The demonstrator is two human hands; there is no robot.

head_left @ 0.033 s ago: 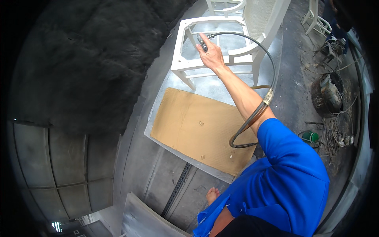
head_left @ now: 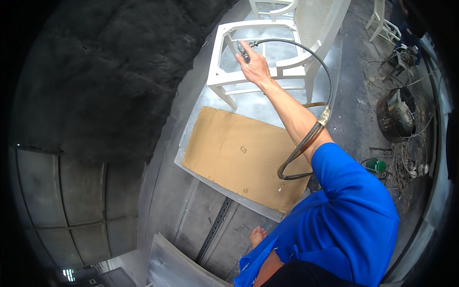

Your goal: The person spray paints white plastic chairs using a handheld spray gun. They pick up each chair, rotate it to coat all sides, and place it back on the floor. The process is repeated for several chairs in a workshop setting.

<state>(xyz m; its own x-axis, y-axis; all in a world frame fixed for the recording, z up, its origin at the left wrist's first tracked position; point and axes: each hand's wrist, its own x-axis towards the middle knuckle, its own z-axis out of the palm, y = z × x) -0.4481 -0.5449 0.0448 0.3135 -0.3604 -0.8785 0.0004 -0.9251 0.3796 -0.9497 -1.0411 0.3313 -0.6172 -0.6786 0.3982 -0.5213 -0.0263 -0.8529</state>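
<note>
My right hand (head_left: pixel 256 68) is stretched far forward and shut on a small metal spray gun (head_left: pixel 242 50). A black hose (head_left: pixel 326 71) runs from the gun in an arc over the arm and loops down past my elbow. The gun is held over the open seat frame of a white chair (head_left: pixel 217 71) that stands on a pale platform. A brown cardboard sheet (head_left: pixel 234 153) lies flat just in front of the chair, under my forearm. My left hand is out of the picture.
A dark, soot-coated wall (head_left: pixel 119 71) fills the left. At the right stand a dirty round bucket (head_left: pixel 399 112), a green can (head_left: pixel 377 166), tangled wire (head_left: pixel 406 162) and another white chair (head_left: pixel 382 24). My bare foot (head_left: pixel 257 235) rests on the grey floor beside a leaning grey panel (head_left: pixel 167 268).
</note>
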